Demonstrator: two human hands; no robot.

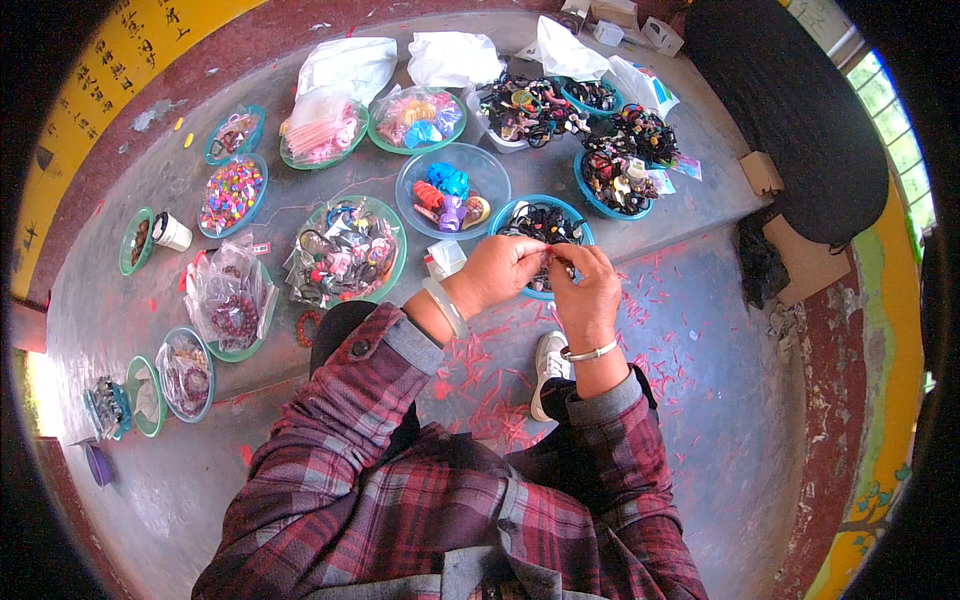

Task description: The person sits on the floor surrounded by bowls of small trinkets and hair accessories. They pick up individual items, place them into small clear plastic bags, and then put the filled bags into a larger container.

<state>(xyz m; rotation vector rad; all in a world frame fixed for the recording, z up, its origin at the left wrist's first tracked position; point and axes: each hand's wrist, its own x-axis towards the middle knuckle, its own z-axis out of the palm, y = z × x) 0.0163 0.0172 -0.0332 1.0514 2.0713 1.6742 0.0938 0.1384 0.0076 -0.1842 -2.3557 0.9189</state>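
My left hand [495, 268], with a pale bangle [444, 306] at the wrist, is closed in a pinch. Its fingertips meet those of my right hand [588, 295], which is also pinched and wears a silver-coloured bangle [590, 352]. What lies between the fingertips is too small to make out. Both hands hover over the near side of a blue bowl [583, 222] of dark, looped bands, partly hiding it. Just beyond them stands a clear basin [415, 172] with a blue, a red and a purple bundle in it. A small white box [447, 257] sits beside my left hand.
Left of my hands are a green bowl of packaged trinkets [345, 250], a bowl of colourful small pieces [232, 195] and bagged beads [232, 300]. Dark banded accessories [620, 180] fill bowls at the back right. Red scraps [490, 380] litter the floor around my shoe [551, 370].
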